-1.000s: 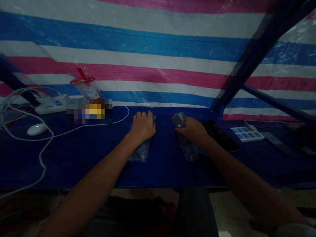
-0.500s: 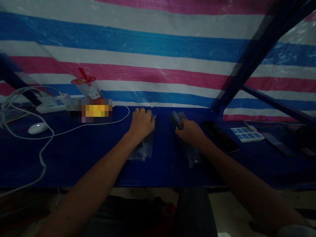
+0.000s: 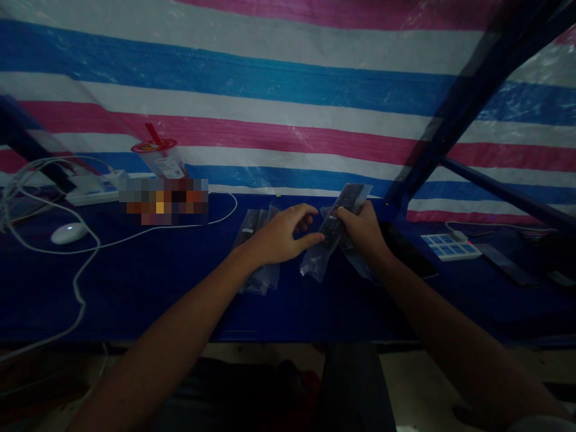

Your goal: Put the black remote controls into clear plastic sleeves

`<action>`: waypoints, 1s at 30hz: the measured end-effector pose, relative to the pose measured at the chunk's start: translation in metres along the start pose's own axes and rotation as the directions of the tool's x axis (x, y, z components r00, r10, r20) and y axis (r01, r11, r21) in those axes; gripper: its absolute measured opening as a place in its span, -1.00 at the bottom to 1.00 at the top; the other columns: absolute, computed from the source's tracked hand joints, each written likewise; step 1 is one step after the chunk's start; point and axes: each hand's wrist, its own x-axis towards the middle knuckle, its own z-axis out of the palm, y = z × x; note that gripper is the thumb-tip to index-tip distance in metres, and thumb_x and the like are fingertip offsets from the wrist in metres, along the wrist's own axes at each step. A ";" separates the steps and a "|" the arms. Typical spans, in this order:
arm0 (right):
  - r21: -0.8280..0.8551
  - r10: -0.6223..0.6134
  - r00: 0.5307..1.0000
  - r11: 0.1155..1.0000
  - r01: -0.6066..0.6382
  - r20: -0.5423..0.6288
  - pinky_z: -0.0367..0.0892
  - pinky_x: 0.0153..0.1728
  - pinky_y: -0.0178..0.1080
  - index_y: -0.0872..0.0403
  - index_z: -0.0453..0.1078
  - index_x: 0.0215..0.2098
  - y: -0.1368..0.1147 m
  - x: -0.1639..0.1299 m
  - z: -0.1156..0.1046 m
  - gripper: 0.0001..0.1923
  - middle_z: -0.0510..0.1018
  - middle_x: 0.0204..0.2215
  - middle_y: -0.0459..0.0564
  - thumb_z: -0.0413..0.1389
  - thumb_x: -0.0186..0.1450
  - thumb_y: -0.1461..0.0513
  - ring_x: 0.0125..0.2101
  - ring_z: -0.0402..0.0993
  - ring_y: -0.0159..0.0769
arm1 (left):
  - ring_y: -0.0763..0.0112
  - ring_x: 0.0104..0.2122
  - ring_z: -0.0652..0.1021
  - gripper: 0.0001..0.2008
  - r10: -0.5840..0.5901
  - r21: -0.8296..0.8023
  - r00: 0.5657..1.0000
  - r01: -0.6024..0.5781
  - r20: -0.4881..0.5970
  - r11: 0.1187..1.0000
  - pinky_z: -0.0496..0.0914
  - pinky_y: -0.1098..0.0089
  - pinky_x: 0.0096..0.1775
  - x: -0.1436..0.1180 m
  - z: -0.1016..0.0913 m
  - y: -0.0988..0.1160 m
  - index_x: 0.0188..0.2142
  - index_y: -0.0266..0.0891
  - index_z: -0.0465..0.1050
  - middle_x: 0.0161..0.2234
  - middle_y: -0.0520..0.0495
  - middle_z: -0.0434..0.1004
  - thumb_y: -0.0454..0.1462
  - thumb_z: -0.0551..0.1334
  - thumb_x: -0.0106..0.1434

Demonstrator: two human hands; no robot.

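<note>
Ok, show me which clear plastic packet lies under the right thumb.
The clear plastic packet with dark contents, slanting in the right hand; another packet shows partly hidden beneath it, and more clear packets lie by the left hand.

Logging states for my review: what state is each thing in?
Held packet, slanted
Right hand, closed on held packet
Left hand, part open, contact unclear
Left packets, lying, overlapping
Cup, lidded, straw in
Mouse, lying untouched
Tablet, flat, dark
Right power strip, plug in

Dim; faint glints on striped sheeting (image 3: 288, 90), deep shadow below desk (image 3: 148, 276).
</note>
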 end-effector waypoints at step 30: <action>0.309 0.069 0.972 0.941 -0.139 0.227 0.22 -0.60 -0.24 -0.03 0.29 -0.20 -0.015 0.001 -0.005 -0.53 0.56 -0.36 -0.01 0.11 0.21 -0.20 -0.52 0.42 -0.28 | 0.29 -0.31 0.62 -0.66 -0.280 -0.546 0.919 0.391 0.279 0.741 0.48 0.29 -0.32 0.006 0.002 -0.003 -0.01 -0.18 0.50 -0.24 -0.15 0.64 -0.08 0.23 0.30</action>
